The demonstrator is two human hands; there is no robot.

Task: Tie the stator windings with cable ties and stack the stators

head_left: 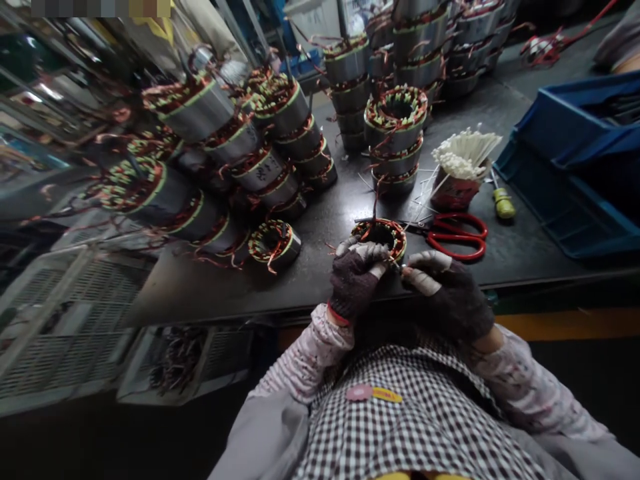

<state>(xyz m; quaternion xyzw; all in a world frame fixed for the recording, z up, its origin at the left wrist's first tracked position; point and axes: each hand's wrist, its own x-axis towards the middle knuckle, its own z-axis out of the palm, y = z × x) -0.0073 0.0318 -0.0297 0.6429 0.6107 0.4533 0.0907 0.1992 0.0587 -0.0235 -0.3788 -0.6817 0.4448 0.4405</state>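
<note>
A motor stator (pixel 397 233) with copper windings lies on the dark table in front of me. My left hand (pixel 356 277), in a dark glove with taped fingertips, is closed on its near left rim. At the near right side of that stator, my right hand (pixel 445 290) pinches, its taped fingers pressed together. Whatever lies between those fingertips is too small to make out. Red-handled scissors (pixel 457 245) lie just beyond my right hand, their blades pointing towards the stator. Another single stator (pixel 275 243) sits to the left of my left hand.
Stacked stators (pixel 263 167) crowd the left and back, with loose wire ends sticking out. A tub of white sticks (pixel 463 160) stands behind the scissors, beside a yellow-handled tool (pixel 503 202). Blue bins (pixel 555 207) fill the right. Plastic crates (pixel 65 320) are at lower left.
</note>
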